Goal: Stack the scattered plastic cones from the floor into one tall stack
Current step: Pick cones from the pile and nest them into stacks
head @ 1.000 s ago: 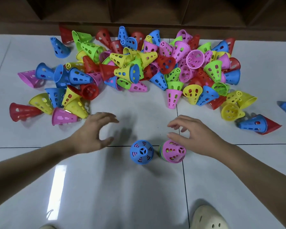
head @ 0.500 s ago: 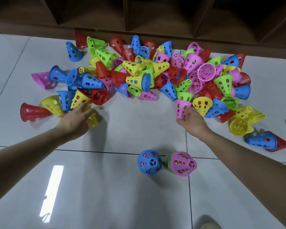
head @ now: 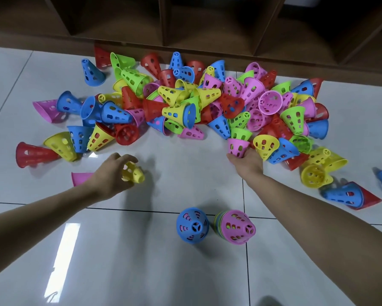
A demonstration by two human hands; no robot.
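A big heap of perforated plastic cones (head: 199,107) in red, blue, yellow, green and pink lies across the white tile floor. Two upright stacks stand near me: one topped by a blue cone (head: 192,227), the other topped by a pink cone (head: 237,228). My left hand (head: 110,175) grips a yellow cone (head: 133,173) lifted just off the floor, left of centre. My right hand (head: 247,161) holds the base of a pink cone (head: 237,146) at the heap's near edge.
A dark wooden shelf unit (head: 185,25) runs along the back behind the heap. A pink cone (head: 80,177) lies by my left wrist. Loose blue and red cones (head: 349,195) lie at the far right. Bare tiles (head: 119,261) surround the two stacks.
Both hands reached from the stacks to the heap. The left hand has taken hold of a yellow cone and pulled it back; the right hand closed on a pink cone.
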